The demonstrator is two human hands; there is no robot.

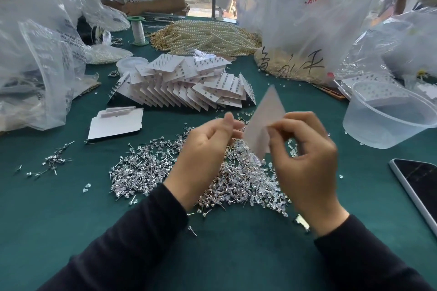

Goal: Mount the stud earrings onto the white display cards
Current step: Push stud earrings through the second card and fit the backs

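White display card [268,111], blurred, corner up, pinched by right hand [307,168]

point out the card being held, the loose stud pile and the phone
held card [266,114]: head view, middle of its white face
stud pile [146,168]: head view, left part of the heap
phone [421,186]: head view, dark screen

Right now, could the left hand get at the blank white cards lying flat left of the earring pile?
Probably yes. Only green tablecloth and stray studs lie between the left hand and the blank cards. Its fingers are curled, though; whether they hold anything is blurred.
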